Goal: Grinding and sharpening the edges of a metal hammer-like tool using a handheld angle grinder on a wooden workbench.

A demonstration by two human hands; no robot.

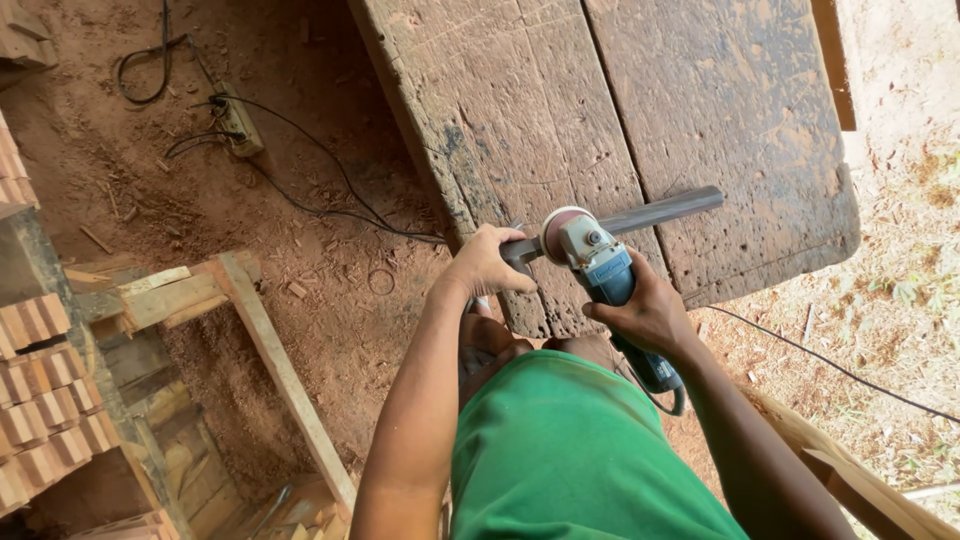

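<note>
My left hand (486,262) grips the near end of a long dark metal bar (660,212) that lies across the worn wooden workbench (700,110). My right hand (645,315) holds a blue and grey angle grinder (605,275) by its body. The grinder's reddish disc (558,228) rests against the bar close to my left hand. The grinder's rear end and cable run down past my right wrist toward my green clothing (570,450).
An extension socket (238,125) with black cables lies on the red dirt floor at upper left. A wooden frame (265,340) and stacked wooden blocks (40,400) stand at the left. Another cable (830,365) crosses the ground at the right.
</note>
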